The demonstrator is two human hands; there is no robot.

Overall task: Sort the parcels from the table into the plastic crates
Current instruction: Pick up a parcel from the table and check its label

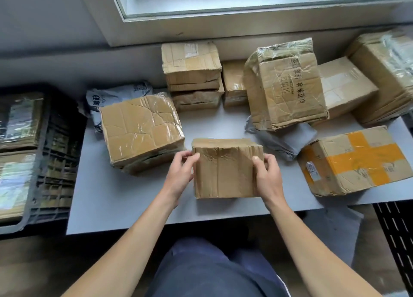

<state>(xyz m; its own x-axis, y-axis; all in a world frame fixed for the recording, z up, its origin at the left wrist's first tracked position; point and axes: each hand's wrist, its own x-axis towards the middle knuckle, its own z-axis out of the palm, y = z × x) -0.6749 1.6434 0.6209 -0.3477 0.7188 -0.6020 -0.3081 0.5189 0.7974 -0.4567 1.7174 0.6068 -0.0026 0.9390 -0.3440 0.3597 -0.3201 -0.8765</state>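
**Small parcel held in both hands, centre of tabletop**

- Left hand [182, 171]: grips the left edge of a small brown cardboard parcel [224, 171], thumb on the near face, fingers curled round behind.
- Right hand [267, 176]: grips the right edge of the same parcel in the same way.
- Small brown cardboard parcel: centre of frame, over the near middle of the grey tabletop [134, 196]. Creased, with clear tape. Whether its lower edge rests on the tabletop cannot be told.
- Flat crumpled box [140, 129]: just left of the held parcel, lying partly on a grey printed mailer bag [111, 97].
- Stack of flat boxes [192, 73]: upper centre, with a small box [234, 82] beside it on the right.
- Tall box with black printed characters [288, 88]: upper right of centre, resting on a plain grey bag [283, 140].
- Box with orange tape cross [355, 160]: right of the hands, at the near edge.
- Two larger boxes [344, 86] [384, 73]: upper right.
- Dark plastic crate [55, 151]: left edge of frame, beside the tabletop, with taped parcels [17, 122] inside.
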